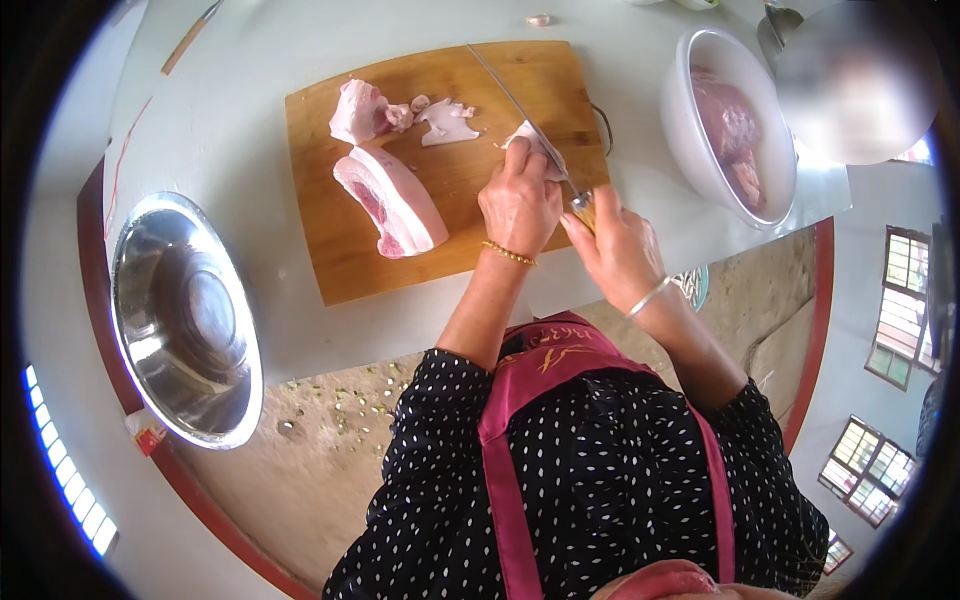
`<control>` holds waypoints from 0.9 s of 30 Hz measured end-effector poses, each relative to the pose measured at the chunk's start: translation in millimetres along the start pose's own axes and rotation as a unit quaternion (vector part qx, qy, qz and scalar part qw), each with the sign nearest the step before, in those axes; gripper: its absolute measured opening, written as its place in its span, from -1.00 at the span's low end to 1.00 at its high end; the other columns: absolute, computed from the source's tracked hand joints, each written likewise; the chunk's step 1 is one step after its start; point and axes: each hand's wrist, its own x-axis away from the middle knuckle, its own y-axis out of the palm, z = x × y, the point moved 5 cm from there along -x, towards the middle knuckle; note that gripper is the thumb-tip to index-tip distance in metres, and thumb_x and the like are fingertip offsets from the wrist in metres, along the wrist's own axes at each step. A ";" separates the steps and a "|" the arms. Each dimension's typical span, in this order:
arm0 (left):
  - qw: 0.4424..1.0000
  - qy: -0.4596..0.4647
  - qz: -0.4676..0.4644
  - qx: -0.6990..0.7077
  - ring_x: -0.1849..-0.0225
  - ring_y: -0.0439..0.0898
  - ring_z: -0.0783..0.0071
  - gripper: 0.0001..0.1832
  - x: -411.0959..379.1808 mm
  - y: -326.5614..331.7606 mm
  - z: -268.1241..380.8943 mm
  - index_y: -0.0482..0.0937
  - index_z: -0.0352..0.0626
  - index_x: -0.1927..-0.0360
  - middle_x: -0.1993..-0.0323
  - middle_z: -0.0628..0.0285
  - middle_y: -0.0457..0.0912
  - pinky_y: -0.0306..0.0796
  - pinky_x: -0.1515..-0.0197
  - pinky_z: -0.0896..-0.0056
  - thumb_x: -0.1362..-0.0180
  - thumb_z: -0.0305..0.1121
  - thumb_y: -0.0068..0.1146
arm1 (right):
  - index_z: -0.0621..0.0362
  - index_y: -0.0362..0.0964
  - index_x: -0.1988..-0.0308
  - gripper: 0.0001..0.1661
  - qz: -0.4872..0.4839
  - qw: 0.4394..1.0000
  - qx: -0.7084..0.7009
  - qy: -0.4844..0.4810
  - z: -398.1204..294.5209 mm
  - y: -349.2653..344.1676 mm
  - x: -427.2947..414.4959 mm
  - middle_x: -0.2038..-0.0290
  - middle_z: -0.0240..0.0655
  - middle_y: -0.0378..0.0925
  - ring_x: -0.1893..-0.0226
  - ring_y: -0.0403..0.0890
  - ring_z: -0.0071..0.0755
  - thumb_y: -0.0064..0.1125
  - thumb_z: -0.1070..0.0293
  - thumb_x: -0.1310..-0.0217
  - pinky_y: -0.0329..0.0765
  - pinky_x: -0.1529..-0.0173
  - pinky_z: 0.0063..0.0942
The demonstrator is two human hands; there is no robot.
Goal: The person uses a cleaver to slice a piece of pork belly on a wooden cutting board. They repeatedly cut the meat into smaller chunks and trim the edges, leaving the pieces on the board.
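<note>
My right hand point(619, 247) grips the wooden handle of a kitchen knife point(517, 105), its blade seen nearly edge-on over the right part of a wooden cutting board point(480, 199). Beside the blade, my left hand point(521, 199) presses a piece of pale pork fat or skin point(553, 163) onto the board. A thick slab of pork with skin point(397, 199) lies on the board's left half. Above it sit a chunk of pork point(358, 112), small scraps and a flat piece of white fat point(448, 124).
A steel basin point(191, 322) stands at the table's left edge. To the right is a white plastic bowl point(675, 120) holding raw meat point(724, 124). A wooden-handled tool point(187, 43) and a garlic clove point(538, 20) lie beyond the board. Another person is at the far right.
</note>
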 end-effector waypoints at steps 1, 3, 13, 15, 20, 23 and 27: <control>1.000 0.008 -0.003 -0.003 0.43 0.56 0.19 -0.79 -0.9 0.2 -0.1 0.54 -0.12 0.42 0.28 0.25 0.49 0.47 0.46 0.24 0.24 -0.54 0.14 | 0.28 0.18 0.29 -0.64 0.009 1.000 -0.004 0.006 0.4 3.0 -4.3 0.57 0.08 0.48 0.50 0.51 0.28 0.10 0.21 -0.23 0.42 0.44 0.04; 1.000 0.027 0.012 -0.007 0.45 0.55 0.20 -0.80 -2.7 -1.4 1.8 0.52 -0.13 0.43 0.29 0.24 0.48 0.47 0.47 0.23 0.24 -0.53 0.16 | 0.29 0.20 0.32 -0.63 0.038 0.999 -0.009 -0.002 -0.7 3.5 -14.5 0.56 0.09 0.48 0.48 0.52 0.28 0.09 0.19 -0.23 0.43 0.42 0.03; 0.999 0.014 0.035 -0.013 0.38 0.58 0.16 -0.82 -2.6 -5.0 2.8 0.51 -0.13 0.43 0.25 0.25 0.53 0.48 0.42 0.25 0.20 -0.50 0.17 | 0.29 0.24 0.31 -0.66 0.012 0.991 -0.131 0.027 34.0 -13.8 14.8 0.57 0.07 0.46 0.54 0.49 0.25 0.10 0.21 -0.24 0.41 0.47 -0.10; 0.999 0.018 0.036 -0.018 0.38 0.58 0.15 -0.81 -2.1 -5.0 4.5 0.52 -0.13 0.42 0.25 0.25 0.53 0.48 0.42 0.24 0.20 -0.51 0.16 | 0.29 0.22 0.27 -0.66 0.015 0.994 -0.102 0.029 34.0 -13.8 36.7 0.54 0.09 0.48 0.48 0.51 0.28 0.11 0.24 -0.23 0.42 0.44 -0.05; 0.999 0.027 0.000 -0.035 0.36 0.59 0.17 -0.80 0.7 -3.1 4.2 0.54 -0.12 0.39 0.26 0.26 0.53 0.49 0.40 0.24 0.19 -0.52 0.13 | 0.31 0.20 0.25 -0.65 -0.003 0.999 -0.038 0.023 27.8 -14.9 54.6 0.54 0.10 0.49 0.48 0.52 0.28 0.10 0.24 -0.23 0.43 0.42 0.01; 0.999 0.034 -0.014 -0.026 0.37 0.59 0.18 -0.81 -1.6 0.0 1.0 0.54 -0.13 0.40 0.25 0.26 0.54 0.49 0.40 0.24 0.18 -0.53 0.12 | 0.32 0.21 0.29 -0.64 -0.033 0.999 0.000 0.026 17.4 -17.7 36.7 0.55 0.08 0.50 0.48 0.53 0.25 0.08 0.23 -0.24 0.45 0.41 0.00; 0.999 0.052 -0.006 -0.013 0.39 0.58 0.17 -0.82 -7.1 5.9 3.4 0.51 -0.15 0.40 0.27 0.26 0.52 0.49 0.43 0.22 0.18 -0.54 0.11 | 0.34 0.25 0.31 -0.61 -0.034 0.999 0.009 0.015 12.6 -17.2 -3.8 0.52 0.08 0.52 0.49 0.54 0.22 0.06 0.17 -0.26 0.47 0.39 -0.04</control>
